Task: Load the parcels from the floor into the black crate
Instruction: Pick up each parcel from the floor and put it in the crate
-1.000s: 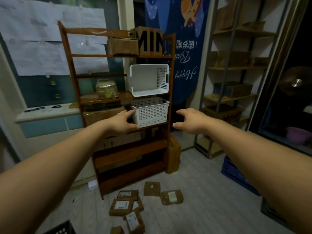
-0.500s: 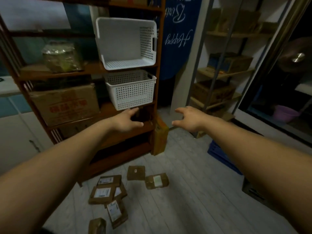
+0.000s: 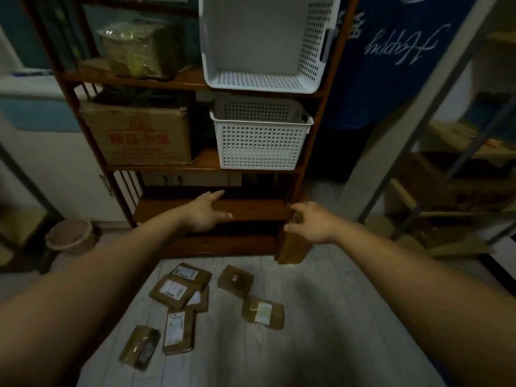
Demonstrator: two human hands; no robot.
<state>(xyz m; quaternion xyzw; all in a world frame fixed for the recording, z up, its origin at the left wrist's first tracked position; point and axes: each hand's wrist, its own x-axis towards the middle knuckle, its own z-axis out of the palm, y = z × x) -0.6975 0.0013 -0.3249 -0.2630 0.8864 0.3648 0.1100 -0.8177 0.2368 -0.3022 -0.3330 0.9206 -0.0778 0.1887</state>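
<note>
Wooden shelves (image 3: 195,210) stood at twelve o'clock, the floor (image 3: 321,317) below. We held our left hand (image 3: 205,212) and right hand (image 3: 312,222) forward, both released and empty, probably for balance. Parcels (image 3: 178,291) lay scattered at six o'clock; no black crate showed.

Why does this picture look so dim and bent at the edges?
Head view: the room is dimly lit, with the brightest patch on the floor by the parcels; corners fall into shadow; the wide lens bows the wooden shelf and stretches both forearms; the right side is blurred, the left hand less so.
</note>
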